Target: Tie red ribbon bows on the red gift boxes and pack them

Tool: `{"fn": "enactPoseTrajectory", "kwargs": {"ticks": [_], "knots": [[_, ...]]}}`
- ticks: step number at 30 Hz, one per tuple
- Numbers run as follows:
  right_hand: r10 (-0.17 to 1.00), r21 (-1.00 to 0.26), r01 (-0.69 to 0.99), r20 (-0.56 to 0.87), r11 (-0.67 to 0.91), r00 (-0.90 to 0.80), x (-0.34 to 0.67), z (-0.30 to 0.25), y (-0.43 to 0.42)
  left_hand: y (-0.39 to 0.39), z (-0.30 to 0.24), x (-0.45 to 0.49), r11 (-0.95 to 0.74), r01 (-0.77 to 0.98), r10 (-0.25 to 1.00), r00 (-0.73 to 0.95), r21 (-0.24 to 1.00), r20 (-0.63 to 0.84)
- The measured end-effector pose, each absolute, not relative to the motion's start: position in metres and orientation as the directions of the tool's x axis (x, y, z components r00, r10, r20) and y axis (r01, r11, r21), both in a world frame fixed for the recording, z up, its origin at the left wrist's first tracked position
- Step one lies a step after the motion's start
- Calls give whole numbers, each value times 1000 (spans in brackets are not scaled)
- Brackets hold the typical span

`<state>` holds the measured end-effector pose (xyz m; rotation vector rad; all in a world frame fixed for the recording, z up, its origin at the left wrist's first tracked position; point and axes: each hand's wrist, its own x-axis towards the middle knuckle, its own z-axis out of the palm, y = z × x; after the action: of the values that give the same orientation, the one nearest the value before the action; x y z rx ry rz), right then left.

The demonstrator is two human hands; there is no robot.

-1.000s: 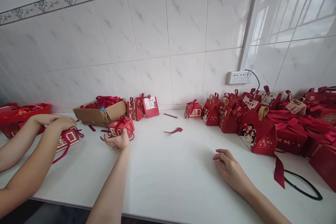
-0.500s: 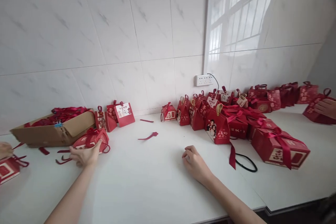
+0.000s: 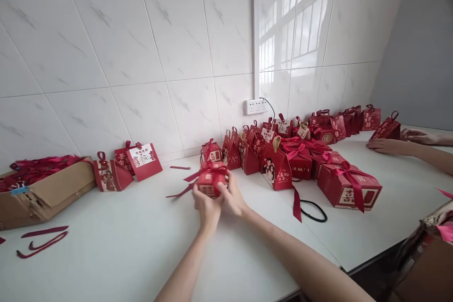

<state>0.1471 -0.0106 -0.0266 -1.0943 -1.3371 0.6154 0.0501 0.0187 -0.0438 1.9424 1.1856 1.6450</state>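
Between both hands is a small red gift box (image 3: 208, 180) with a ribbon bow on top, just above or on the white table. My left hand (image 3: 207, 207) grips its near left side. My right hand (image 3: 232, 196) closes on its right side, the thumb at the front. Behind it stands a similar small red box (image 3: 211, 152) near the wall, partly hidden. A loose dark red ribbon (image 3: 181, 192) lies left of the held box. To the right is a red gift box with a couple printed on it (image 3: 276, 168).
Many red gift boxes (image 3: 348, 186) fill the right side. A black loop (image 3: 313, 211) lies before them. A cardboard carton (image 3: 60, 191) of ribbons stands left, with cut ribbons (image 3: 44, 245) in front. At far right, another person's hands (image 3: 387, 145) rest beside a red box (image 3: 385, 127).
My left hand has carried the gift box rightward to the middle of the table. My right hand has moved left and now grips it too. The view has turned right.
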Motion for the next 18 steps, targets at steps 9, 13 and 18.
{"fn": "enactPoseTrajectory", "kwargs": {"ticks": [9,13,18], "knots": [[805,-870,264,488,417,337,183,-19,-11,13,-40,35,-666,142,741,238,732,628],[700,-731,314,677,605,226,179,-11,-22,12,-32,31,-716,20,695,118,698,709],[807,-756,470,574,456,140,186,-17,-18,15,-30,27,-412,25,907,103,911,408]]}}
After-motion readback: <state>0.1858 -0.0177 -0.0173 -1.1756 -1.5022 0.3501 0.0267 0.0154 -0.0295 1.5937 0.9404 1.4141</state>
